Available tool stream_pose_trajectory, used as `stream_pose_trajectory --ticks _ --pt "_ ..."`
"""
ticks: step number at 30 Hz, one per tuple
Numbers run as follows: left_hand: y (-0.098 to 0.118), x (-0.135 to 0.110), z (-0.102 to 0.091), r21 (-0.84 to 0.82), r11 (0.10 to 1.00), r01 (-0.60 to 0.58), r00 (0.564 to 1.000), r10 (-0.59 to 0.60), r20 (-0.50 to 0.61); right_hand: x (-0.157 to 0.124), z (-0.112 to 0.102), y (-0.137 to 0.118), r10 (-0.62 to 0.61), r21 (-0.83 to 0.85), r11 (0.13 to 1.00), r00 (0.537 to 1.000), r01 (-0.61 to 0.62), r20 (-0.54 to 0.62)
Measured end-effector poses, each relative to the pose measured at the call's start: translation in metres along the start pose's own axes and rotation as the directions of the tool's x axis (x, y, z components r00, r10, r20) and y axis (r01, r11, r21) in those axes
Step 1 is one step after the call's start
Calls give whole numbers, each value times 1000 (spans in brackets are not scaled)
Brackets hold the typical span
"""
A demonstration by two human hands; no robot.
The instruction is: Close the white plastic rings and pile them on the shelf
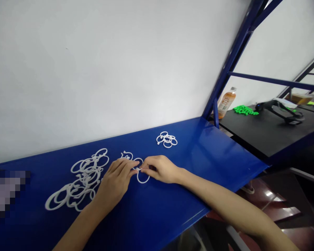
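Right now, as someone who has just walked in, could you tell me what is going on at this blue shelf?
A person is working at a blue metal shelf with bare hands. The left hand and right hand meet at a white plastic ring, pinching its upper edge. A larger tangle of similar rings lies beside the left hand, and a small cluster of rings sits farther along the shelf.

I saw smooth white plastic rings [86, 177] lying on glossy blue painted metal [157, 202], and a matt black shelf top [264, 136] beyond it.
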State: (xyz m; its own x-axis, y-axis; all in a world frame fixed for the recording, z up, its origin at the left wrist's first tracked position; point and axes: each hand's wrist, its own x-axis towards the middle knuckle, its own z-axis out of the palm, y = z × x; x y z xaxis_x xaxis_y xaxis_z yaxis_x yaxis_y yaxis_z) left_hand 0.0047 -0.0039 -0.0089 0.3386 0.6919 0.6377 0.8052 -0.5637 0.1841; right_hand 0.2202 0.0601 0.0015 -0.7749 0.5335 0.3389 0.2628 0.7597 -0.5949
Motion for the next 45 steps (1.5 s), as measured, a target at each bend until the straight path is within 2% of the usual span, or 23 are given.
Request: stream_pose_trajectory --ticks 3,8,13,20,23,27,30,32,37,41,45 --pt "-3 -2 1 -12 1000 20 1000 -20 1 -2 1 -2 -54 33 998 998 54 15" --pt "0 -3 1 -13 1000 10 999 -11 -37 -3 -1 -7 -77 45 996 997 76 31" --pt "3 -5 2 -39 999 8 1000 -9 -23 -7 -3 -12 -108 -9 994 993 109 48" --pt "-4 -5 2 -44 997 57 998 -57 10 -9 -3 -15 -146 -111 982 986 154 84" --pt "-5 -3 0 -52 994 99 995 -99 3 -6 0 -16 -104 -102 989 994 105 14" --pt "-1 -1 -4 -73 983 165 986 -166 1 -2 2 -15 -18 -99 995 987 2 -161" --pt "5 1 -5 -105 988 112 993 -109 32 0 1 -12 24 -117 992 966 -55 -258" --pt "9 3 -5 -112 991 74 997 -69 45 0 1 -10 36 -120 990 962 -71 -272" --pt "8 4 -1 -76 997 5 1000 -5 9 -2 -1 -11 19 -85 996 977 -38 -212" --pt "1 1 0 46 993 -111 993 109 35 -4 -4 -13 -11 -42 999 984 3 -181" --pt "1 1 0 180 962 -206 979 203 31 -3 -6 -9 -31 -77 997 990 21 -137"
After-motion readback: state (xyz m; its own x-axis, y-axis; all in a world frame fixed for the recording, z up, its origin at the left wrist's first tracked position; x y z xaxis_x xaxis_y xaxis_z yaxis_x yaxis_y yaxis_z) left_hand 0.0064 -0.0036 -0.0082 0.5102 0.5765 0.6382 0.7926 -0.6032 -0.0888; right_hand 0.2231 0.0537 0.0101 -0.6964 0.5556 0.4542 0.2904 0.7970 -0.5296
